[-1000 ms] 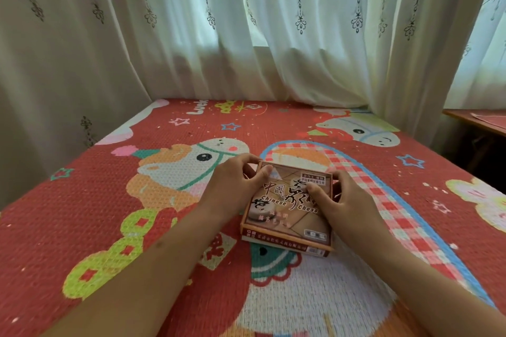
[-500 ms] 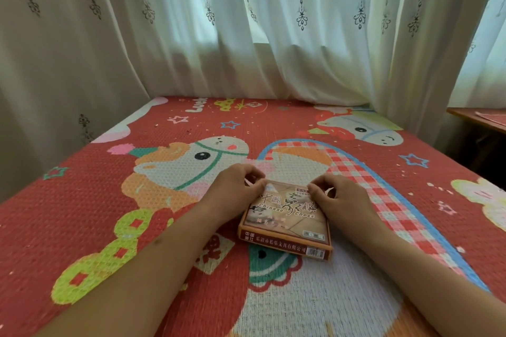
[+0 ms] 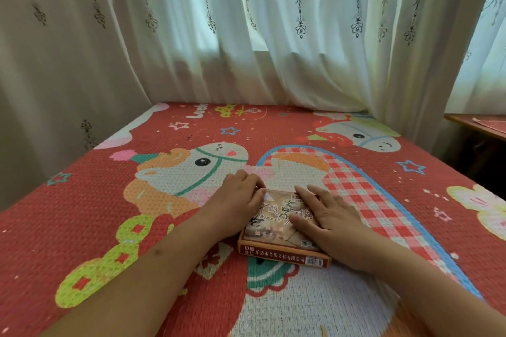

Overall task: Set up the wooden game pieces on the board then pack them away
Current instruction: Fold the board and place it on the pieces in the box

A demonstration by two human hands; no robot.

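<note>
1. Head view, where things are: the box (image 3: pixel 282 253) lies flat on the red mat (image 3: pixel 115 208), lid side up and closed, between the two forearms. No board or pieces are out, so I judge the task to be at its start, with opening the box as the step in hand.
2. Head view, hands: the left hand (image 3: pixel 238 200) has its fingers curled over the box's far-left corner, gripping that edge. The right hand (image 3: pixel 331 223) lies flat on the lid, fingers straight, pressing down and grasping nothing.
3. How to do it well: keep the right palm's weight on the near half so the box cannot slide on the woven mat.
4. Lift with the left fingertips at the far edge, slowly and level, as loose pieces inside could spill.
5. Whether the lid lifts or slides cannot be told; try it gently.
</note>
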